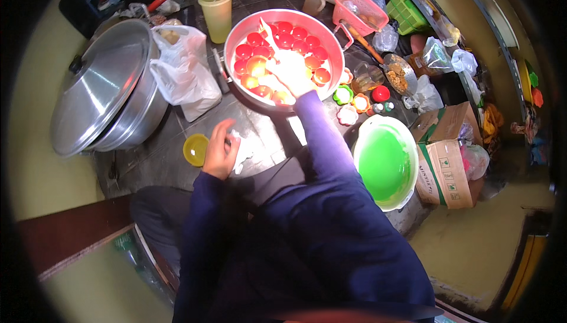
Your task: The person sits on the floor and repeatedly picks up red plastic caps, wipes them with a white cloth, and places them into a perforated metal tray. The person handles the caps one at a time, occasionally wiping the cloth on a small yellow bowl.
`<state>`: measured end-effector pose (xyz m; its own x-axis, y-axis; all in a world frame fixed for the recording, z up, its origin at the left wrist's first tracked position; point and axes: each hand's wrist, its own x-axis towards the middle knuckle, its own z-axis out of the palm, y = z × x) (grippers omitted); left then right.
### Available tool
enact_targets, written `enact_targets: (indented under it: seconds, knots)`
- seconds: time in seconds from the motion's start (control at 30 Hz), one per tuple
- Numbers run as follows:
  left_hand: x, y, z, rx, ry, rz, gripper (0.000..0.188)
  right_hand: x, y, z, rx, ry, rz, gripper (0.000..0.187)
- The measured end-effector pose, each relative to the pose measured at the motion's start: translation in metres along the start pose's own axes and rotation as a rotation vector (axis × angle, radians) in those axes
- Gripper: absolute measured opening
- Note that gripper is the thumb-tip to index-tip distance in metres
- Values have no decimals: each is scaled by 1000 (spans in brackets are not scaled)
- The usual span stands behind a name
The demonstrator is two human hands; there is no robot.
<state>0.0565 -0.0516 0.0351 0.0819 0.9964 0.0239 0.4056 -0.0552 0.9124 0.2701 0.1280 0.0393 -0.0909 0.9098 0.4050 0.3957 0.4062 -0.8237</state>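
Note:
My right hand (293, 78) reaches into a wide metal pot (231, 35) and is closed around a pale, narrow tool (265, 32). Strong glare washes out the fingers and hides the tool's kind. Several small red cups (285, 41) fill the pot; some look orange in the light. Lower left of the pot, my left hand (220, 153) is curled on a crumpled white cloth (243, 150). Beside it sits a small yellow bowl (195, 150). To the right of my right arm stands a white tub (411, 156) holding green liquid (384, 160).
At left stands a big lidded aluminium pot (112, 81) by a white plastic bag (186, 66). A yellowish container (216, 13) is behind. On the right are flower-shaped molds (347, 114), a ladle-like skimmer (399, 75), a pink basket (359, 11) and a cardboard box (446, 166).

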Motion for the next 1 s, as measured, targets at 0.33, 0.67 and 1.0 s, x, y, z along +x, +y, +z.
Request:
enact_targets:
  seconds: [0.33,0.67,1.0]
  knots:
    - [-45,24,-1,-686,-124,-78,49,-141,-129,23,24,-172,150,16]
    - [-66,17,-92,-789,281,50,49,-158,-115,1,-226,-83,-21,25]
    - [-56,-8,-120,-993,359,-65,57,-143,-124,30,-199,-576,225,22]
